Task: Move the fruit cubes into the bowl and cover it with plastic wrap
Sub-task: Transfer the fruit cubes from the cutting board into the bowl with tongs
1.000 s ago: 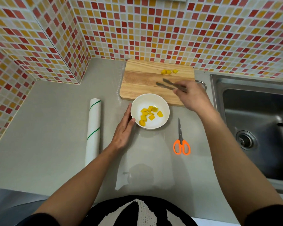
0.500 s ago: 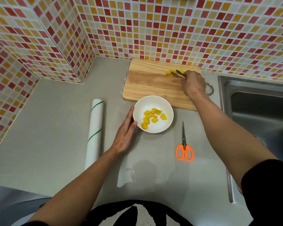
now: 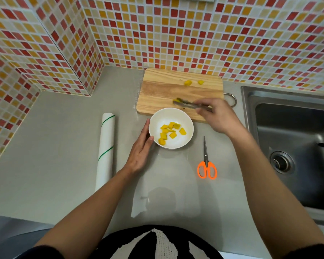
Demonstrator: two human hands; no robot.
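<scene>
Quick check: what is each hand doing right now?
Left hand: open, flat against the white round bowl.
Right hand: grips grey metal tongs pinching a yellow fruit cube.

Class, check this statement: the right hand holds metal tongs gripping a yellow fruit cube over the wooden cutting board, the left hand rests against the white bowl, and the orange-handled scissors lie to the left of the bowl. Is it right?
Not quite. The head view shows the orange-handled scissors lying to the right of the white bowl, not the left. The rest stands.
</scene>
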